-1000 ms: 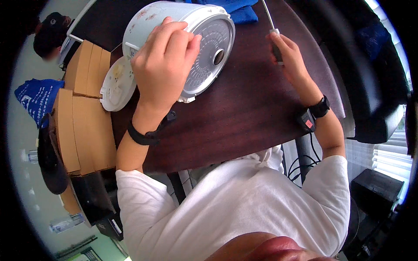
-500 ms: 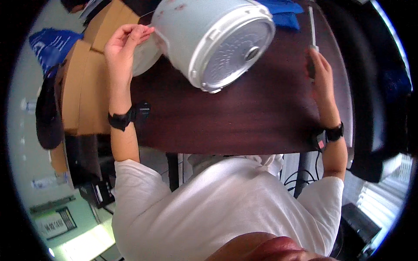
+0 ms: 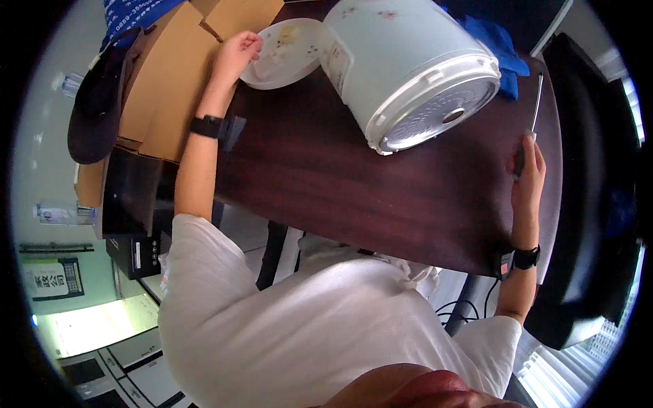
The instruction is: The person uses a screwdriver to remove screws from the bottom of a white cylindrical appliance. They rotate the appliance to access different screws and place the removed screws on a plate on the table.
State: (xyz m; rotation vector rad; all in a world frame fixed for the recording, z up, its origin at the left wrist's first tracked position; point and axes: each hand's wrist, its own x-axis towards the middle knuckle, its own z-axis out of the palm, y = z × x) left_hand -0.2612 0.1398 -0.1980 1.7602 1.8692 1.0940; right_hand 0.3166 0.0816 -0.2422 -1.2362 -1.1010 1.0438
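Note:
A white rice cooker (image 3: 408, 54) lies on its side on the dark wooden table, its round vented base (image 3: 442, 112) turned toward me. Beside it, at the far left, is a white plate (image 3: 271, 80) with small bits on it. My left hand (image 3: 238, 56) hovers at the plate's left edge, fingers curled together; whatever they may pinch is too small to make out. Near the table's right edge my right hand (image 3: 529, 173) is wrapped round the dark handle of a screwdriver (image 3: 537, 102). Its metal shaft points away from me.
Open cardboard boxes (image 3: 163, 88) stand along the left side, with a dark cap (image 3: 102, 102) beside them. Behind the cooker lies a blue cloth (image 3: 500, 51). A small black device (image 3: 504, 265) with a red switch sits at the front right edge, near my right wrist.
The whole view has shifted, bringing more of the plate into sight. My left hand has gone from beside the cooker to the plate's edge. My right hand still grips the screwdriver.

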